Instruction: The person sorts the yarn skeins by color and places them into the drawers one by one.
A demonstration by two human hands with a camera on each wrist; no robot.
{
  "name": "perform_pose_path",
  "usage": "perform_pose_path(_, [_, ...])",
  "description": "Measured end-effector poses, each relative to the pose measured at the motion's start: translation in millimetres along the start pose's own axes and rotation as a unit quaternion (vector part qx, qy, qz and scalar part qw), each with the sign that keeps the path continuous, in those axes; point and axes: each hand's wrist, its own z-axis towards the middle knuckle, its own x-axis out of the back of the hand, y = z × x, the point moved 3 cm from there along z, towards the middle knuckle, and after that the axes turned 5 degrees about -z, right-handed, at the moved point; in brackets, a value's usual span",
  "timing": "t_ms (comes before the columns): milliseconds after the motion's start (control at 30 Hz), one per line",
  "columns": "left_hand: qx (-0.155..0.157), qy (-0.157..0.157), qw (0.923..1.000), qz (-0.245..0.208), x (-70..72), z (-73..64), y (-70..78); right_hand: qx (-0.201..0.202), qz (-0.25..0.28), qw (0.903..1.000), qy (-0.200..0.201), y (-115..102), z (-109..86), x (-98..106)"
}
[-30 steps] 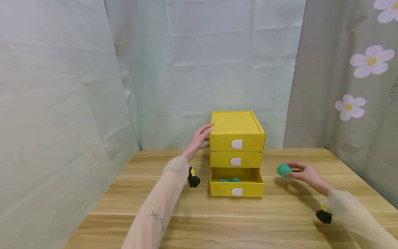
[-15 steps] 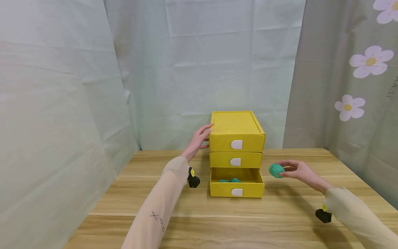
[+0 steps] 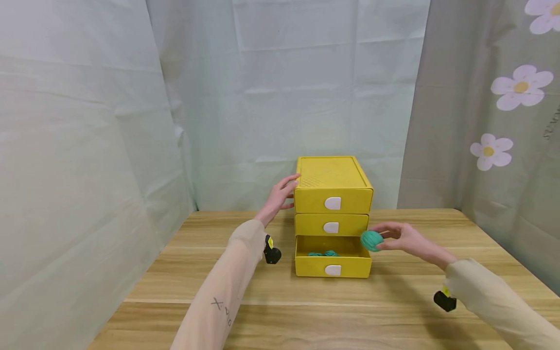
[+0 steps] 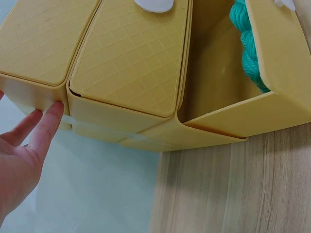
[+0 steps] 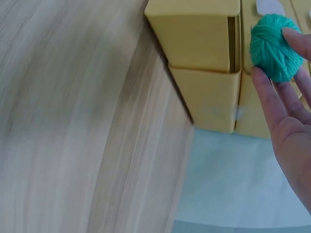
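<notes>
A yellow three-drawer cabinet (image 3: 334, 172) stands on the wooden table. Its bottom drawer (image 3: 333, 267) is pulled out, with green yarn (image 4: 249, 48) lying inside near the front panel; the two upper drawers are closed. My left hand (image 3: 277, 197) rests against the cabinet's upper left side, fingers extended, as the left wrist view also shows. Between the thumb and fingers of my right hand (image 3: 407, 240) is a green ball of yarn (image 5: 276, 47). In the head view that ball is raised off the table, at the right edge of the open drawer.
White tabs (image 3: 333, 203) mark the drawer fronts. Pale cloth (image 3: 280, 97) hangs behind and to the left of the table (image 3: 262, 316), and a flowered curtain (image 3: 494, 194) hangs at the right. Black wrist cameras (image 3: 445, 301) hang below both sleeves.
My right hand has moved left with the ball of yarn, from well right of the cabinet to the drawer's right edge. The left hand and the cabinet have stayed put.
</notes>
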Motion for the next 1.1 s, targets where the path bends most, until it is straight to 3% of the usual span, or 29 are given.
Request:
perform_pose_path(300, [-0.009, 0.025, 0.9996, 0.002, 6.8, 15.8, -22.8, 0.023, -0.011, 0.9995, -0.017, -14.7, 9.1, -11.6])
perform_pose_path(667, [-0.010, 0.016, 0.9998, 0.002, 5.4, 12.0, -20.9, 0.032, -0.018, 0.9989, -0.029, -21.0, 18.0, -23.1])
perform_pose_path(1100, [-0.018, 0.027, 0.9995, 0.006, 5.9, 14.2, -20.7, 0.060, 0.004, 0.9981, -0.015, -28.8, 19.4, -19.5])
